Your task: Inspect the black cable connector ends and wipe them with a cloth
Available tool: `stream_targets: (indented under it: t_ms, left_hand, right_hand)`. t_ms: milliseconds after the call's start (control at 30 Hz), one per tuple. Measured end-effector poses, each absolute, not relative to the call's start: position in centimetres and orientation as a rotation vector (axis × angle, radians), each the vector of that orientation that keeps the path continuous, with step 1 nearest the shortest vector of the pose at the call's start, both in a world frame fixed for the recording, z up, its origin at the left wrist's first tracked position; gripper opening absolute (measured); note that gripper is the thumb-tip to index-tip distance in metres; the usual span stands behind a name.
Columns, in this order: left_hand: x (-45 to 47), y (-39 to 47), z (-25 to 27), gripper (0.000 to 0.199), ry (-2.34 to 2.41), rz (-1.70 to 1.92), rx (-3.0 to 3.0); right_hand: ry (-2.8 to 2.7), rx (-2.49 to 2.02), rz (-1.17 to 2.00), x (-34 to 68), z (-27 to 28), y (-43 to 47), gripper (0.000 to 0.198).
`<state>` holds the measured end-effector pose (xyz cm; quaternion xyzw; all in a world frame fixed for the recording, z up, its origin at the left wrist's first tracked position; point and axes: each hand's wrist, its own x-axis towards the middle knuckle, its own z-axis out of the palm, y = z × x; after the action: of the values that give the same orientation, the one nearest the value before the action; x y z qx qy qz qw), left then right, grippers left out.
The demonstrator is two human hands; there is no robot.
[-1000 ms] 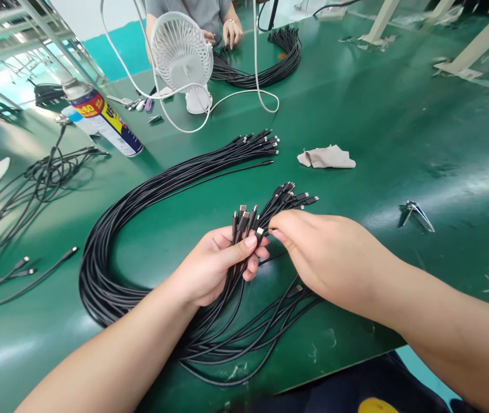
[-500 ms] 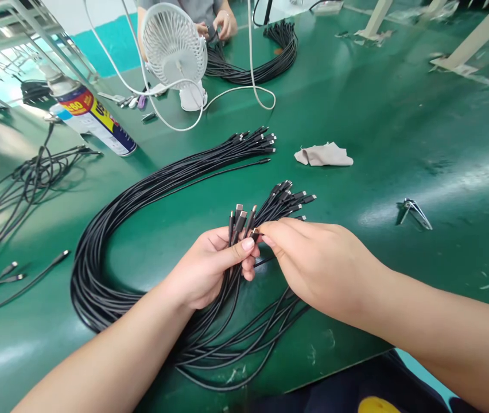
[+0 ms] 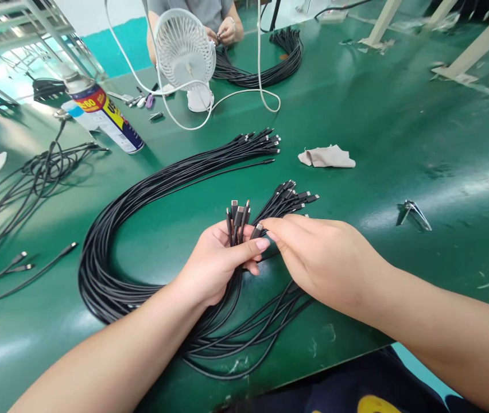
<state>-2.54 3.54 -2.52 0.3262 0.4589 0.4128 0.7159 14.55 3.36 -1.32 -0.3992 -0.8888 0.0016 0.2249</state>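
My left hand (image 3: 218,261) is closed round several black USB cables (image 3: 238,221), their metal-tipped plugs standing up above the fingers. One plug (image 3: 256,231) leans right, over the left thumb. Against it my right hand (image 3: 328,261) is pinched; whatever lies between its fingertips is too small and hidden to make out. Beyond the hands, more plug ends (image 3: 290,195) fan out on the table. A thick bundle of black cables (image 3: 111,229) curves round to the left, its far ends lying together. Loose cable loops (image 3: 244,344) hang below the hands.
On the green table (image 3: 377,143) are a crumpled grey cloth (image 3: 328,156), nail clippers (image 3: 416,215), a spray can (image 3: 107,115) and a white fan (image 3: 186,49) with its cord. Tangled cables (image 3: 38,178) lie left. Across the table, a person's hands (image 3: 222,33) work near another cable coil (image 3: 253,77).
The leaning plug now shows more of its metal tip, and my left thumb reaches further over towards the right fingertips. The whole view has shifted slightly.
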Motion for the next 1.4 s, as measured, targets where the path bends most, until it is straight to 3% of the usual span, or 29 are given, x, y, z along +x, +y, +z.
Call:
stream_targets:
  t_ms: [600,1400]
  left_hand:
    - [-1.67,2.96,-2.83,0.032,1.166,1.024,0.782]
    - [-1.84,3.00,-3.14,0.030,1.166,1.009,0.822]
  right_hand:
    - [-2.569,-1.223,-0.105,13.88,-1.67,2.81,0.023]
    - [-2.539,-1.254,-0.073,14.25,-1.08,2.90,0.036]
